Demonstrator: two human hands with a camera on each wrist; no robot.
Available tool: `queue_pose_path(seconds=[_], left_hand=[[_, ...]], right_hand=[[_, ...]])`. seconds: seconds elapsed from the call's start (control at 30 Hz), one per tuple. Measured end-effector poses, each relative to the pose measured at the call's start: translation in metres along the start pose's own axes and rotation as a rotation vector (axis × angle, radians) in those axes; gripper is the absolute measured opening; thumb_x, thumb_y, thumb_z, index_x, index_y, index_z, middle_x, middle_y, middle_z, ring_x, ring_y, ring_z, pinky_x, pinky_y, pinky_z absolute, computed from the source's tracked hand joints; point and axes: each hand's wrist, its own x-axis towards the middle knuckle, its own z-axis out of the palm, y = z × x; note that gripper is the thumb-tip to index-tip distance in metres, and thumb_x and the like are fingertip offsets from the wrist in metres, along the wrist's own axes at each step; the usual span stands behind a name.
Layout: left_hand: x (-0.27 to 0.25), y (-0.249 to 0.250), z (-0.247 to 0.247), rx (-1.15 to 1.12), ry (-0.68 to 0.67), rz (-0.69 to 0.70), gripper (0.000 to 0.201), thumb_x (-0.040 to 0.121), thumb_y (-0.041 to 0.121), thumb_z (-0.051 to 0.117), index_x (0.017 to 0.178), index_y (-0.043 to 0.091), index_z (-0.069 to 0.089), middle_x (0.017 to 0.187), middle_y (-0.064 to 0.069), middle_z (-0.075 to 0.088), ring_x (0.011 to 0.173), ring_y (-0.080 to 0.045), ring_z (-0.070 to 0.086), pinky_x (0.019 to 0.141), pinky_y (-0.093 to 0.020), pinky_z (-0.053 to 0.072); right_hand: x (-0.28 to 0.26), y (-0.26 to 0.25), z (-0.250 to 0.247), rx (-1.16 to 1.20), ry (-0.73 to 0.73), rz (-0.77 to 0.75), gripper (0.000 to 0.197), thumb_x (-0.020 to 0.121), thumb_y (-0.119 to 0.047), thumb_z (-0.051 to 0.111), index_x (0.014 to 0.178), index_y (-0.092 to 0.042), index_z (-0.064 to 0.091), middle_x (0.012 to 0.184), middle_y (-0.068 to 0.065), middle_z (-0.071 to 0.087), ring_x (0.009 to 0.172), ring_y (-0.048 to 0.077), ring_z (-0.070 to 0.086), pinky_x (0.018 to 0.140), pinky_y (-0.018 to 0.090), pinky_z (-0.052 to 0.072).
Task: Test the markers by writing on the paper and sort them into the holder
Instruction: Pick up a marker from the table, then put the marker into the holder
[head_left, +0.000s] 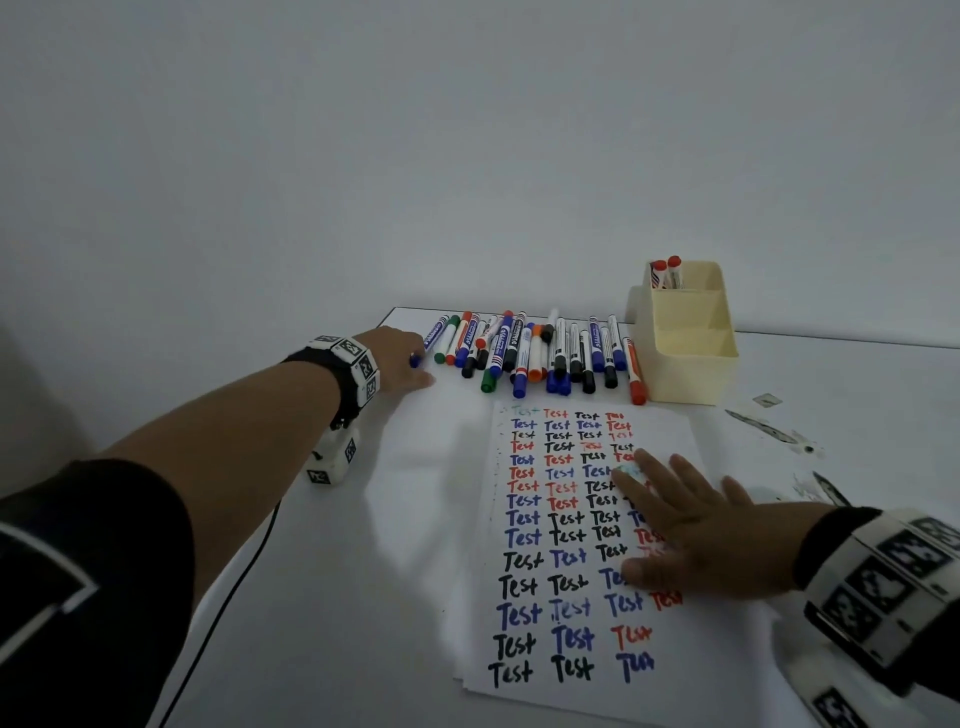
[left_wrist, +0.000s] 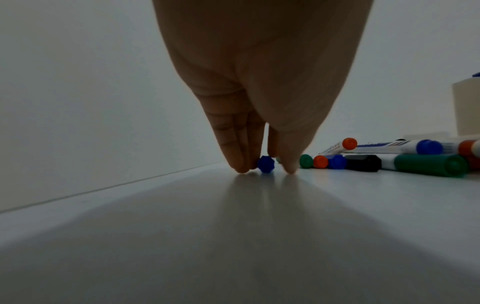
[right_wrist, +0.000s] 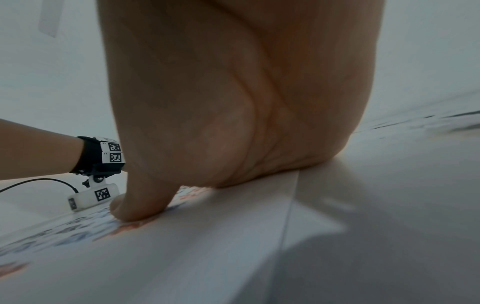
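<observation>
we had the left hand (head_left: 397, 358) at the far-left blue marker (left_wrist: 266, 164), fingertips (left_wrist: 240, 167) straddling its cap, not clearly gripping. right hand (head_left: 691, 535) lay flat, fingers spread, on the paper (head_left: 545, 691). next, we judged: pinch and lift.
</observation>
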Motion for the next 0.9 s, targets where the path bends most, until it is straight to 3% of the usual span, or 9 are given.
queue_pose_path(seconds=[0.1,0.23,0.47,0.63,0.8,0.83,0.9], left_hand=[[0.0,-0.004,-0.003,0.03,0.048,-0.038,0.028,0.094,0.038,0.062,0.112,0.017,0.063,0.114,-0.006,0.065,0.103,-0.024,0.059,0.085,-0.033,0.05],[-0.006,-0.013,-0.008,0.05,0.078,-0.1,0.022,0.093,0.021,0.06,0.113,0.01,0.062,0.114,-0.013,0.065,0.103,-0.029,0.061,0.086,-0.038,0.053],[-0.024,-0.026,-0.02,-0.094,0.244,-0.126,0.027,0.089,0.019,0.063,0.115,0.012,0.066,0.111,-0.01,0.067,0.1,-0.028,0.062,0.081,-0.031,0.049],[-0.054,0.003,-0.035,-0.264,0.39,0.075,0.025,0.088,0.023,0.066,0.112,0.017,0.071,0.1,-0.001,0.073,0.087,-0.015,0.061,0.081,-0.025,0.046],[-0.096,0.057,-0.048,-0.433,0.441,0.318,0.026,0.084,0.02,0.073,0.11,0.021,0.074,0.094,0.005,0.072,0.078,-0.005,0.063,0.074,-0.013,0.047],[-0.104,0.068,-0.051,-0.462,0.434,0.359,0.026,0.084,0.02,0.074,0.11,0.023,0.074,0.092,0.007,0.071,0.077,-0.001,0.063,0.073,-0.011,0.048],[-0.12,0.089,-0.054,-0.497,0.424,0.45,0.027,0.084,0.02,0.074,0.111,0.023,0.074,0.091,0.011,0.068,0.079,0.003,0.063,0.075,-0.013,0.051]], right_hand=[[0.001,0.0,0.001,0.001,0.002,0.0,0.108,0.073,-0.094,0.026,0.15,-0.047,-0.034,0.156,-0.009,-0.047,0.15,0.023,-0.035,0.122,0.056,-0.013],[0.001,-0.001,0.0,0.001,0.007,0.005,0.108,0.074,-0.094,0.026,0.15,-0.047,-0.034,0.157,-0.01,-0.047,0.15,0.023,-0.035,0.122,0.055,-0.013],[-0.001,-0.003,0.0,0.008,0.017,0.003,0.109,0.077,-0.092,0.029,0.153,-0.044,-0.032,0.159,-0.008,-0.044,0.151,0.023,-0.033,0.123,0.055,-0.012],[0.0,0.0,-0.001,0.016,0.05,-0.014,0.111,0.077,-0.091,0.033,0.155,-0.043,-0.028,0.162,-0.007,-0.039,0.154,0.024,-0.028,0.124,0.057,-0.008],[-0.012,-0.002,-0.015,0.135,0.202,-0.037,0.107,0.081,-0.084,0.046,0.163,-0.037,-0.004,0.172,-0.007,-0.01,0.158,0.025,-0.012,0.125,0.055,0.004],[-0.016,-0.003,-0.018,0.192,0.269,-0.041,0.106,0.082,-0.082,0.048,0.164,-0.036,-0.001,0.173,-0.005,-0.001,0.159,0.025,-0.004,0.126,0.052,0.009],[-0.023,-0.006,-0.026,0.381,0.446,-0.071,0.104,0.082,-0.078,0.05,0.164,-0.03,0.009,0.169,-0.002,0.024,0.154,0.025,0.025,0.119,0.045,0.03]])
